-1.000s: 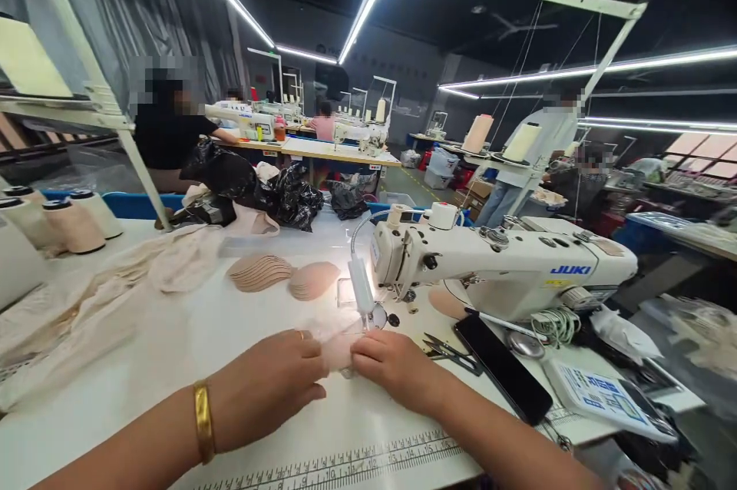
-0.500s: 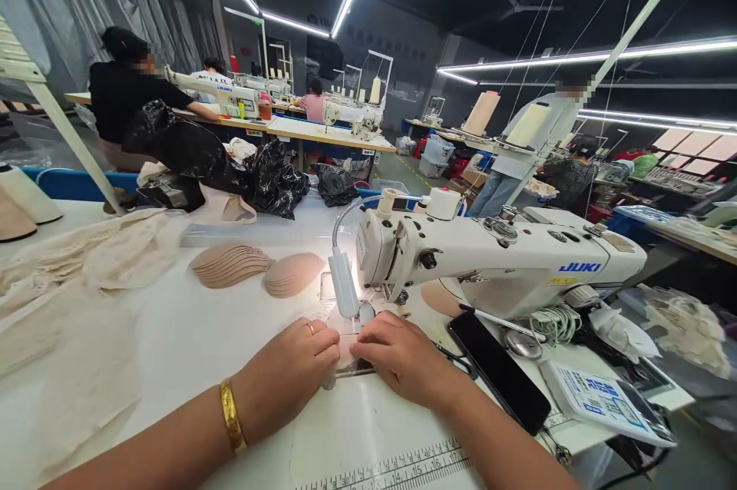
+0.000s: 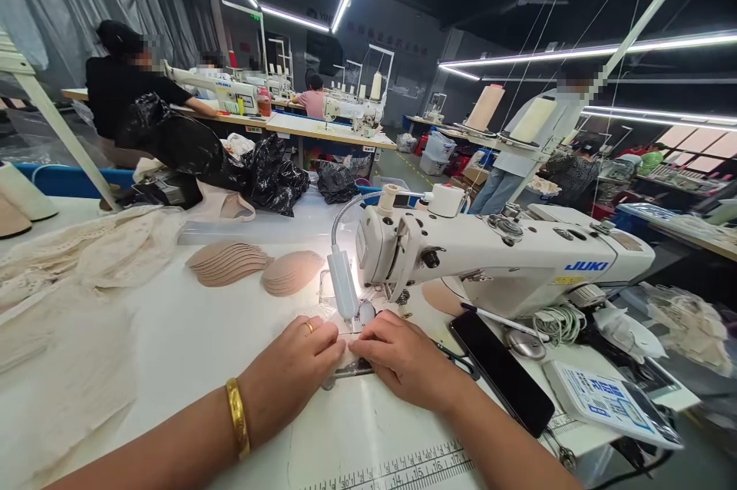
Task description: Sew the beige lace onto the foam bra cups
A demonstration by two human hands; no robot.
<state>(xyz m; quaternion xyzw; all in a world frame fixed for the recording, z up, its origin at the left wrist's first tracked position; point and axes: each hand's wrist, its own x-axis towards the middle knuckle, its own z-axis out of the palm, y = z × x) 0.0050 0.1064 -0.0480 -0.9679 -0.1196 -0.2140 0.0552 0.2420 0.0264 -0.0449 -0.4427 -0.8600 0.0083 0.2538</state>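
Note:
My left hand (image 3: 292, 365) is at the needle area of a white sewing machine (image 3: 518, 252), fingers bent and pressed together on a small beige fabric piece (image 3: 348, 337). From the other side my right hand (image 3: 406, 361) pinches the same piece, its thumb and forefinger close to the left fingertips. Most of the piece is covered by the fingers and the lamp. A small gooseneck lamp (image 3: 344, 283) lights the spot just beyond my hands. Two fanned stacks of beige leaf-shaped pieces, one larger (image 3: 227, 263) and one smaller (image 3: 292, 273), lie behind my left hand.
Cream lace fabric (image 3: 69, 321) spreads over the table's left side. Right of my hand lie a black phone (image 3: 500, 371), scissors (image 3: 457, 359), a pen (image 3: 504, 321) and a white-and-blue box (image 3: 613, 404). Black plastic bags (image 3: 270, 175) sit behind. Co-workers are at other machines.
Less of the beige piece shows between my fingers, and my left fingertips have come slightly nearer the right ones. The view has shifted a little.

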